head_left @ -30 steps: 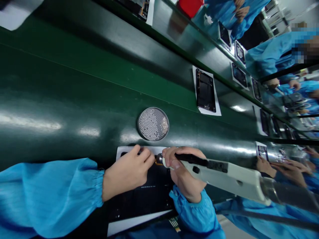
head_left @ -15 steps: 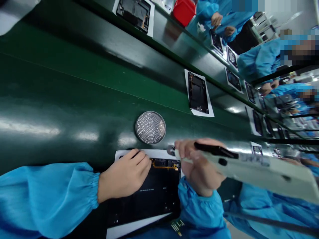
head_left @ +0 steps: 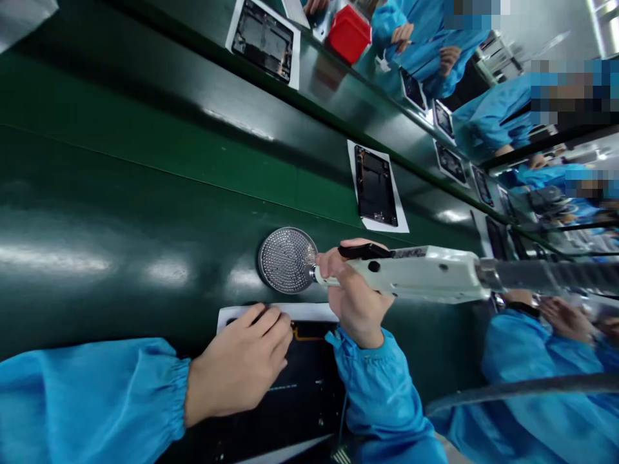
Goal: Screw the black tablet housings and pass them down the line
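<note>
My right hand (head_left: 358,298) is wrapped round a white electric screwdriver (head_left: 430,274) with a black lever. The screwdriver lies nearly level, and its tip is at the right side of a round, dimpled screw tray (head_left: 283,261). Small bright screws are gathered on that side of the tray, partly hidden by the tip. My left hand (head_left: 244,364) rests with fingers bent and laid over the top edge of a black tablet housing (head_left: 304,399). An orange flex cable runs near the housing's top edge, and white paper (head_left: 309,312) shows beneath it.
Another open tablet housing (head_left: 376,187) lies on paper ahead. Along the conveyor stand more housings (head_left: 264,42) and a red bin (head_left: 349,35). Co-workers in blue smocks sit opposite and at right; a grey cable (head_left: 522,388) crosses at lower right.
My right hand has moved up and left with the screwdriver, from over the tablet housing's corner to the screw tray. My left hand stays on the housing; the view has shifted slightly.
</note>
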